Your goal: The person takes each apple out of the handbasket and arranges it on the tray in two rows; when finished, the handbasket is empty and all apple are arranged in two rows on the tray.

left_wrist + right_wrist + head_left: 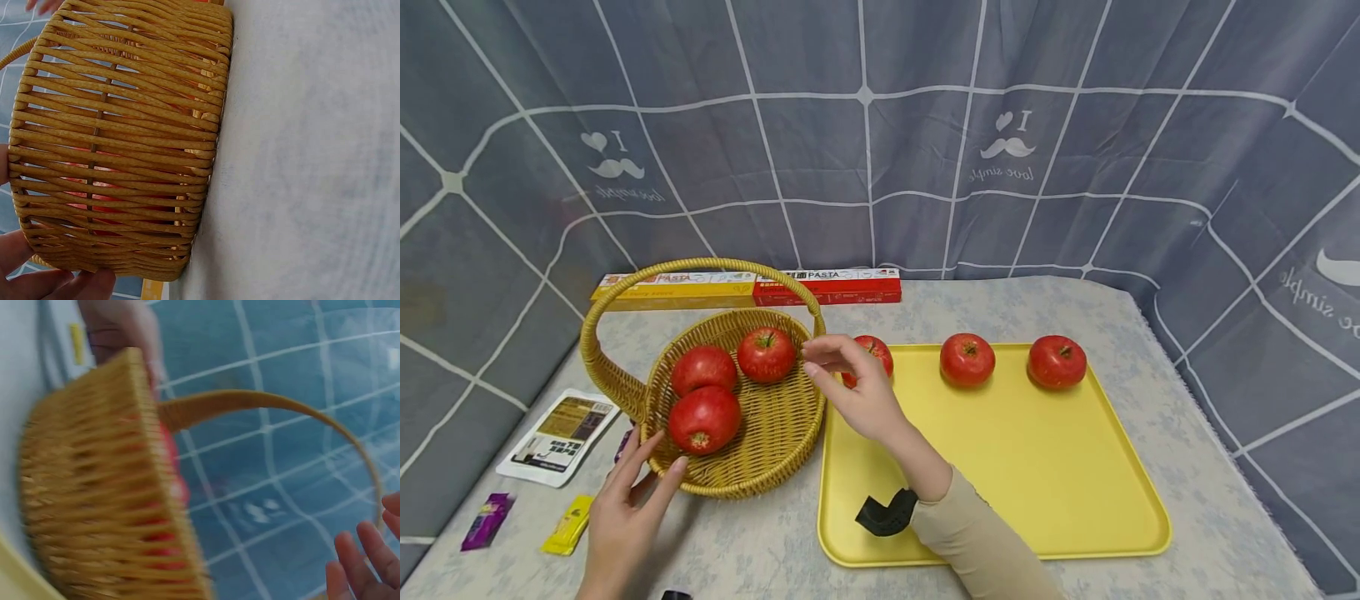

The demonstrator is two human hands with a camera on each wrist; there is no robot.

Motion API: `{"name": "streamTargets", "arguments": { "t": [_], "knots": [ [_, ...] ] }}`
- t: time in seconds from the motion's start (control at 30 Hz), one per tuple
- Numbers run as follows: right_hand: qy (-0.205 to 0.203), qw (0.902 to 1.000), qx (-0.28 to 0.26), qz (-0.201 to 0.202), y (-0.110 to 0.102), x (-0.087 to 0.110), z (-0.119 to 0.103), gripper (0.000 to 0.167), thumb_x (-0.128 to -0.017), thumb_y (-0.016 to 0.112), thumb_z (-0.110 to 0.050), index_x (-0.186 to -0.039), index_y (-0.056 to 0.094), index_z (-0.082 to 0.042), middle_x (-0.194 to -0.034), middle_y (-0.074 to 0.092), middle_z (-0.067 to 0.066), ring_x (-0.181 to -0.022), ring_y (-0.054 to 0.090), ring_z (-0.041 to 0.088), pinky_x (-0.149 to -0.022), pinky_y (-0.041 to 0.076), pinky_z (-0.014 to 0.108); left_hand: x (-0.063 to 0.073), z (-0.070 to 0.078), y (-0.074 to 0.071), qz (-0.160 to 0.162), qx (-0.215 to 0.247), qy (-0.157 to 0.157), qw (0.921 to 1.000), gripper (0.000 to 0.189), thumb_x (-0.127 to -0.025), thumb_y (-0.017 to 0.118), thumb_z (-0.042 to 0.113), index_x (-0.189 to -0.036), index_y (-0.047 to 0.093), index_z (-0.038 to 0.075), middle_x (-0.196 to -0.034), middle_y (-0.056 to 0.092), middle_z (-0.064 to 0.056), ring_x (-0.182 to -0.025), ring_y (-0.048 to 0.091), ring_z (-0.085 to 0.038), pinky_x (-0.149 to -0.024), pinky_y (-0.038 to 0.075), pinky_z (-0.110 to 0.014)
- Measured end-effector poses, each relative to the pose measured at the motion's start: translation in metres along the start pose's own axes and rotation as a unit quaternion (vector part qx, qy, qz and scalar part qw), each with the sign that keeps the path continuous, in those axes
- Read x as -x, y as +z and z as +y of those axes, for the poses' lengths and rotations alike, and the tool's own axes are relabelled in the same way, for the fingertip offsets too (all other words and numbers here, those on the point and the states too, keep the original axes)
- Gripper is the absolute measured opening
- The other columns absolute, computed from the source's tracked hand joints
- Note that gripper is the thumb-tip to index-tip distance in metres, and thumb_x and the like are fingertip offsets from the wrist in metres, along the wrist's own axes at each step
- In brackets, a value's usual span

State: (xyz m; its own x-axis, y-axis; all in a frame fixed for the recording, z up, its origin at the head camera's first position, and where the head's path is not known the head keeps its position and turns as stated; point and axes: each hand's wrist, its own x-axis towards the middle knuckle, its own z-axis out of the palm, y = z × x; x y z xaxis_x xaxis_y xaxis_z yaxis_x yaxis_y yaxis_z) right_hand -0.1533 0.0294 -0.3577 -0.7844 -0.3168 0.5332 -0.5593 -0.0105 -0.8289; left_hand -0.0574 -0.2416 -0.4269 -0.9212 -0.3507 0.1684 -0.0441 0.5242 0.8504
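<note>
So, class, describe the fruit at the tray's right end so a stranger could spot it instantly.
Find the yellow tray right of the woven basket. Near its far right corner sits a red fruit. Of the three along the far edge, it is the one farthest from the basket and the right hand.

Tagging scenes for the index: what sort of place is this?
Probably an improvised tabletop recording booth: a printed curtain hangs behind and beside a cloth-covered table, where a wicker basket and yellow tray hold red fruit.
</note>
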Motion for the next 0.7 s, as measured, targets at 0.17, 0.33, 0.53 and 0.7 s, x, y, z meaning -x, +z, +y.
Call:
{"name": "streamTargets", "arguments": {
  "t": [0.17,0.33,0.53,0.7],
  "knots": [
    [0.052,0.9948,-0.015,-0.086,0.021,0.003,0.018,0.029,-0.092,0.059,-0.008,-0.121,0.053,-0.004,-0.114,0.059,0.011,-0.104,0.058,0.019,-0.087,0.052,0.029,0.000,0.000,0.000,0.000,0.000,0.001,1.0000,0.052,-0.089,0.067,0.021,-0.136,0.050,0.006,-0.152,0.025,-0.001,-0.135,0.027,-0.010,-0.080,0.036,0.002],
    [0.093,0.9834,0.027,-0.154,0.036,0.006,0.028,0.042,-0.089,0.065,-0.013,-0.128,0.049,-0.006,-0.119,0.056,0.007,-0.109,0.056,0.024,-0.091,0.050,0.031,0.000,0.001,0.000,0.002,-0.003,-0.001,1.0000,0.052,-0.088,0.067,0.021,-0.135,0.051,0.007,-0.152,0.026,-0.001,-0.134,0.028,-0.010,-0.080,0.036,0.003],
    [0.065,0.9656,0.152,-0.201,0.052,-0.001,0.032,0.052,-0.087,0.068,-0.030,-0.131,0.047,-0.013,-0.122,0.055,0.001,-0.109,0.055,0.014,-0.089,0.047,0.019,0.000,0.002,-0.001,-0.001,-0.001,0.001,1.0000,0.053,-0.089,0.067,0.023,-0.135,0.050,0.004,-0.152,0.025,-0.004,-0.136,0.028,-0.021,-0.079,0.035,0.003],
    [0.065,0.9389,0.211,-0.265,0.065,-0.010,0.035,0.066,-0.082,0.071,-0.042,-0.136,0.042,-0.018,-0.126,0.051,-0.002,-0.113,0.050,0.009,-0.089,0.042,0.013,-0.001,0.002,-0.001,-0.002,0.000,-0.004,1.0000,0.053,-0.088,0.067,0.023,-0.135,0.051,0.005,-0.152,0.025,-0.004,-0.136,0.028,-0.024,-0.078,0.035,0.003]
  ]
}}
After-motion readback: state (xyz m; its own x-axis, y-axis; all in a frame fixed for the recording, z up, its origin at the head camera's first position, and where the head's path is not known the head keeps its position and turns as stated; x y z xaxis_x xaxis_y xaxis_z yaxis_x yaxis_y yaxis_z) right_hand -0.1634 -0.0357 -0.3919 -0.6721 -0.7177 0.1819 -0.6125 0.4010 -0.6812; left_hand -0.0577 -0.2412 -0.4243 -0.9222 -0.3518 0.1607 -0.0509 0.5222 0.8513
